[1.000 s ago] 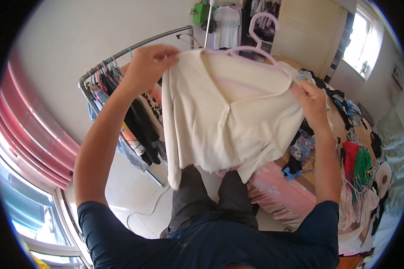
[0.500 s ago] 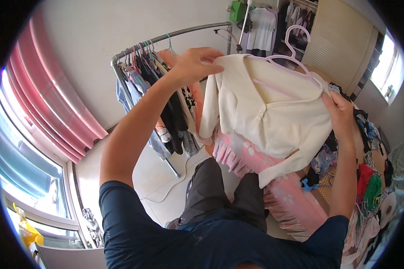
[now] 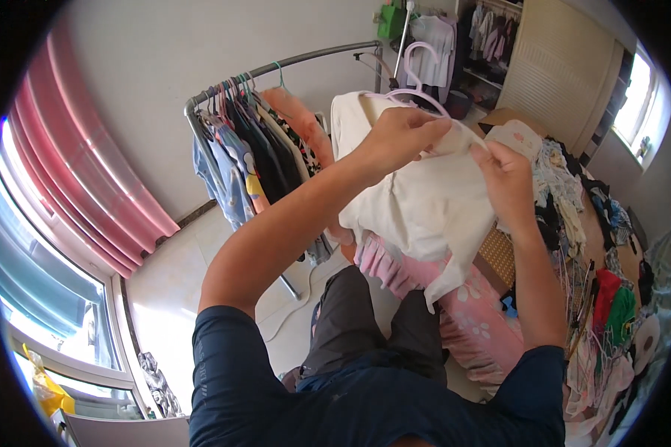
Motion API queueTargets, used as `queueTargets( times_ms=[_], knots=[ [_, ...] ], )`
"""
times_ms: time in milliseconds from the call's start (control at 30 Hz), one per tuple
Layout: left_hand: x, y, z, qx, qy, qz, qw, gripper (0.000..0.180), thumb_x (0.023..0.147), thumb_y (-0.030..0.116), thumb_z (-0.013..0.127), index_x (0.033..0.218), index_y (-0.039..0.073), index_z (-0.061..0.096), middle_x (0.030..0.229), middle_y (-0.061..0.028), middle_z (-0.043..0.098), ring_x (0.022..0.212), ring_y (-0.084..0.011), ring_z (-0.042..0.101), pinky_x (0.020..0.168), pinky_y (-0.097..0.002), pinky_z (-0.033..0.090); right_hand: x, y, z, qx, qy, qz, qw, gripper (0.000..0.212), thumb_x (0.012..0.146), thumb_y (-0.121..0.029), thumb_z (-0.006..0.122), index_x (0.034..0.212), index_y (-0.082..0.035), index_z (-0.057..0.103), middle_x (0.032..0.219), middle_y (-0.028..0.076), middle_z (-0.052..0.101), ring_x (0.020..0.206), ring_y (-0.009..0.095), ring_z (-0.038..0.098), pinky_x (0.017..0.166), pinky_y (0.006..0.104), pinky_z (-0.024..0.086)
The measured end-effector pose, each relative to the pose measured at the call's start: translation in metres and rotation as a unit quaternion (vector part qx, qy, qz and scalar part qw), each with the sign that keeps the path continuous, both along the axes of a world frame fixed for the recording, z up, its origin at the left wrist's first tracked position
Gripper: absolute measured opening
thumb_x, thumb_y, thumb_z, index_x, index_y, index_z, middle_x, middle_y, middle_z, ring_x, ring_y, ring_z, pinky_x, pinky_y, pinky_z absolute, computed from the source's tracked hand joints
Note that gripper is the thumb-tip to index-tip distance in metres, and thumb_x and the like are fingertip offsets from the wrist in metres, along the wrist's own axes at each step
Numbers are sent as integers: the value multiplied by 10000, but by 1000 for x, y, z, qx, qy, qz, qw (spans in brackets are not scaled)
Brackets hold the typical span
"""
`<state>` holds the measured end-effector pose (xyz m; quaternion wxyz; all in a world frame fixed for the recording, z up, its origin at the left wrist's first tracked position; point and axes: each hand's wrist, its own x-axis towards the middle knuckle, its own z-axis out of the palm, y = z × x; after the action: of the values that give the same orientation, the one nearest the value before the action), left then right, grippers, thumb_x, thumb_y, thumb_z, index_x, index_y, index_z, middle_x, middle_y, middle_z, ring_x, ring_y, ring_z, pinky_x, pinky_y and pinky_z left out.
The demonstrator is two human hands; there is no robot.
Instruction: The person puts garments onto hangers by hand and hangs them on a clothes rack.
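Note:
A cream-white buttoned cardigan (image 3: 425,205) hangs in front of me on a pale lilac hanger (image 3: 417,92), whose hook sticks up above the neckline. My left hand (image 3: 406,140) reaches across the front, thumb and fingers closed at the neckline beside the hanger's right arm. Between thumb and fingers, my right hand (image 3: 505,170) pinches the cardigan's right shoulder. The left shoulder stays on the hanger, while a sleeve dangles low over a pink bed edge. What exactly the left fingertips grip is partly hidden.
A grey metal rack (image 3: 298,52) of hung clothes stands to the left. Heaped garments and hangers (image 3: 596,357) cover the bed at right, above its pink ruffled skirt (image 3: 473,328). A pink curtain (image 3: 89,164) hangs by the window; an open wardrobe (image 3: 492,52) stands behind.
My left hand has left the cardigan's left shoulder and crossed to the right side of the neckline. The hanger and cardigan have shifted left, and my right hand has come inward.

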<state>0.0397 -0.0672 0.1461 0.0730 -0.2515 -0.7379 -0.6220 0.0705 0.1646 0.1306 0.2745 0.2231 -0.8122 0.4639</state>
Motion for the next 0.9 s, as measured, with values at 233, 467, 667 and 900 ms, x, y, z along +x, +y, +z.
queueTargets(
  times_ms=[233, 467, 667, 900],
  knots=[
    [1, 15, 10, -6, -68, 81, 994, 376, 889, 313, 838, 948, -43, 730, 829, -61, 707, 760, -147, 671, 670, -299, 548, 19, -40, -16, 4, 7, -3, 1000, 261, 1047, -247, 646, 1140, -6, 683, 697, 189, 598, 613, 210, 604, 627, 380, 495],
    [3, 4, 17, 49, -36, 171, 983, 228, 821, 140, 766, 990, -6, 720, 889, -77, 694, 770, -142, 650, 643, -305, 526, 43, -55, -20, -43, -96, 203, 973, 640, 1021, -353, 693, 1457, 67, 486, 1178, 264, 695, 1073, 289, 719, 911, 391, 553],
    [-1, -46, 51, 81, -5, 41, 996, 154, 870, 81, 709, 1001, 26, 650, 910, -70, 686, 786, -130, 649, 670, -258, 504, 31, -14, -16, -28, -14, 133, 991, 641, 1011, -267, 719, 1530, 8, 462, 1450, 151, 585, 1371, 267, 545, 1145, 406, 434],
    [37, -64, 82, 80, -9, -123, 989, 131, 927, 9, 587, 993, 99, 520, 840, 24, 556, 742, -53, 509, 656, -219, 418, -20, 61, 21, 34, 105, -56, 992, 658, 970, -343, 740, 1499, -29, 506, 1492, 188, 571, 1397, 324, 526, 1169, 427, 405]
  ],
)
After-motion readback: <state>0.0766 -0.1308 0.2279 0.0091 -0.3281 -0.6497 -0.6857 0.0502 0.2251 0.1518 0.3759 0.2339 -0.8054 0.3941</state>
